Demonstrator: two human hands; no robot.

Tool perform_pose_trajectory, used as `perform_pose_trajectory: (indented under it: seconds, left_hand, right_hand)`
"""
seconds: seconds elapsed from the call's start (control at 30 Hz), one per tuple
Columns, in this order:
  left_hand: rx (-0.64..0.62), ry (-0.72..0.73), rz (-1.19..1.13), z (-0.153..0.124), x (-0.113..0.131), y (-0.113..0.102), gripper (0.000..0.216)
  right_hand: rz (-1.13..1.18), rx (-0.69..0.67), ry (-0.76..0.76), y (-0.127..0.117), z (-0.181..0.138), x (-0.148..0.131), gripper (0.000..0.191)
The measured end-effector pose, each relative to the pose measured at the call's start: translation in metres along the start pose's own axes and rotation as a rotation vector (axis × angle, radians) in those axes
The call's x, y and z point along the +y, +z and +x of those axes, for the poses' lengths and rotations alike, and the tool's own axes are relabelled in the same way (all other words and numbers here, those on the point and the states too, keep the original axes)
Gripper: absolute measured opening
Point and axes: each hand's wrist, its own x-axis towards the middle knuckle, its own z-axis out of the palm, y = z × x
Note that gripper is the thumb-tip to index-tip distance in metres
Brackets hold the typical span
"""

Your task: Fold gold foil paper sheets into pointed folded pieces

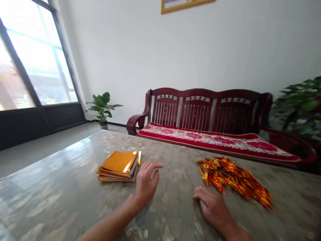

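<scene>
My left hand hovers over or rests on the table just right of a stack of square gold foil papers. Its thumb and index finger are apart, with nothing between them. The sheets lie loosely squared, and one shiny edge sticks up at the stack's right side. Lower right, my right hand is palm down near the tabletop, its fingers curled together and nothing showing in them. Close beyond it lies a pile of folded gold foil pieces, pointed and creased. The right hand is apart from the pile.
Under both hands is a glossy grey patterned table. Behind it stands a dark red wooden bench with a red floral cover. A potted plant is at the far left, leafy greenery at the right. A window is on the left.
</scene>
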Motion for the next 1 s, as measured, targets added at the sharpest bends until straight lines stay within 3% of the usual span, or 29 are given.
perform_pose_trajectory:
  seconds: [0.1, 0.17, 0.33, 0.47, 0.77, 1.0]
  left_hand:
    - [-0.023, -0.12, 0.259, 0.028, -0.014, -0.033, 0.023]
    - [-0.18, -0.31, 0.552, 0.044, -0.027, -0.055, 0.027]
    - [-0.376, -0.502, 0.707, 0.058, -0.067, -0.089, 0.027]
    - [-0.55, -0.56, 0.753, 0.058, -0.082, -0.093, 0.031]
    - [-0.792, -0.63, 0.814, 0.074, -0.072, -0.086, 0.031]
    - [-0.8, -0.668, 0.841, 0.072, -0.075, -0.084, 0.034]
  right_hand:
    - [-0.014, -0.008, -0.007, 0.001, -0.001, 0.003, 0.033]
    - [-0.023, -0.019, 0.001, 0.001, -0.002, 0.004, 0.031]
    - [-0.036, -0.029, 0.011, 0.002, -0.002, 0.006, 0.031]
    - [-0.041, -0.028, 0.016, 0.003, -0.002, 0.007, 0.03]
    - [-0.065, -0.009, 0.009, 0.001, 0.0, 0.008, 0.029]
    - [-0.065, 0.014, 0.014, 0.002, -0.001, 0.009, 0.029]
